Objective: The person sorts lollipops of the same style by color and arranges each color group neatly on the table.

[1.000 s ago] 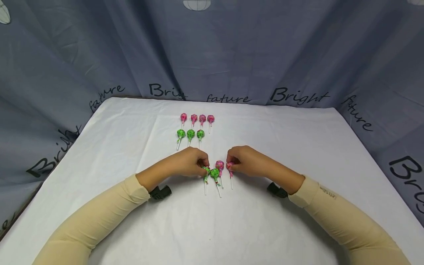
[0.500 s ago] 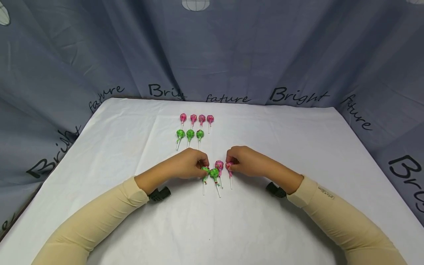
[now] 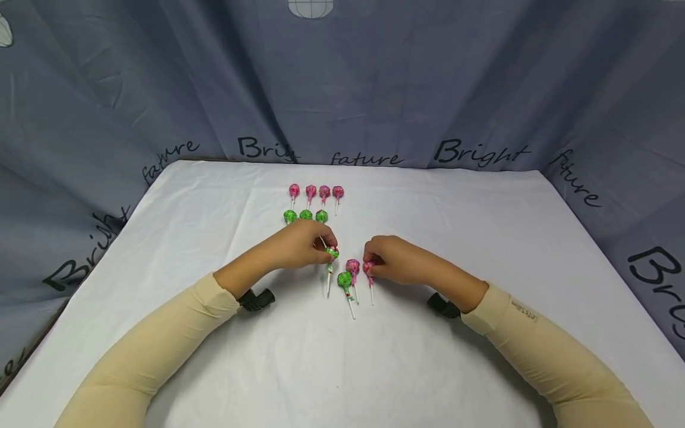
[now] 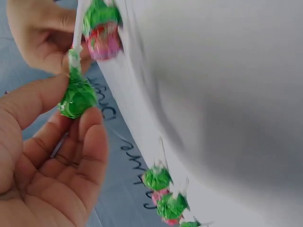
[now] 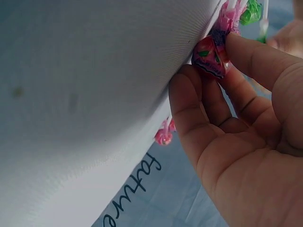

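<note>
My left hand (image 3: 305, 245) pinches a green lollipop (image 4: 78, 98) by its wrapped head, between thumb and fingers, the white stick pointing toward me in the head view. With thumb and fingertips, my right hand (image 3: 398, 260) holds a pink lollipop (image 5: 210, 59) by the head at the tablecloth. Between the hands lie another green lollipop (image 3: 345, 279) and a second pink lollipop (image 3: 352, 266), their heads close together. My left hand hides the sticks of the green row behind it.
Toward the back of the white-covered table (image 3: 455, 368) lies a row of several pink lollipops (image 3: 324, 192). In front of it is a row of green lollipops (image 3: 290, 217). A grey printed curtain (image 3: 374, 83) hangs behind the table.
My left hand has moved away from me with the green lollipop, leaving the other green one behind and covering the green row's sticks. The right hand stays in place on its pink lollipop.
</note>
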The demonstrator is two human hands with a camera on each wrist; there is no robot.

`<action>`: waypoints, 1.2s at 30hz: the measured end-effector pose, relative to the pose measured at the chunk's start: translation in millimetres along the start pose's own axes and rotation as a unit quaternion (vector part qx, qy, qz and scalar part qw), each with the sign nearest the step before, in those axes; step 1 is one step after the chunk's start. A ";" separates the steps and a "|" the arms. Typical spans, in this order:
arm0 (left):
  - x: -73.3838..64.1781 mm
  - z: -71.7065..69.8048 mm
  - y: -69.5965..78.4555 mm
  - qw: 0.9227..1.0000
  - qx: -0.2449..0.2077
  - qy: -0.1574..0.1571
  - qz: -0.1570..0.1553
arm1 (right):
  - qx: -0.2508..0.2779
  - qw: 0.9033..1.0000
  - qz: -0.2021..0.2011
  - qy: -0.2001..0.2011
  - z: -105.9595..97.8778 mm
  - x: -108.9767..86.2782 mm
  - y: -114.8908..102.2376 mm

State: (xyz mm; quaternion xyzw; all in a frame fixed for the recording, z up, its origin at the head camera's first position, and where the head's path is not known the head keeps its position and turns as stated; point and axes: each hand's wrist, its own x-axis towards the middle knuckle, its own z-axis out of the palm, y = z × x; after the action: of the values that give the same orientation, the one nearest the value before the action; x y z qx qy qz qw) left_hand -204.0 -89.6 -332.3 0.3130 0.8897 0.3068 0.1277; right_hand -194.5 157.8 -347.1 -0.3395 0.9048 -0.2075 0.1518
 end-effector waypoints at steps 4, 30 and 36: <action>13.3 -8.7 -6.8 1.000 0.005 0.017 0.021 | -0.002 1.000 -0.006 0.000 -0.3 0.7 1.2; 81.0 -26.6 -44.0 0.996 0.093 -0.004 -0.011 | -0.008 1.000 0.016 -0.005 3.5 -0.2 0.0; 88.1 -22.7 -47.0 0.992 0.128 -0.012 -0.008 | -0.013 1.000 0.016 -0.004 1.4 -0.9 -0.9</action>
State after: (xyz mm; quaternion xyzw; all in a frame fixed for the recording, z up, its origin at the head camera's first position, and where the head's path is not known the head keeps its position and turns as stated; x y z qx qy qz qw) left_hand -304.0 -73.1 -347.1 0.3234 0.9224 0.1861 0.0994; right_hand -192.7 157.4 -347.8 -0.3273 0.9124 -0.1916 0.1538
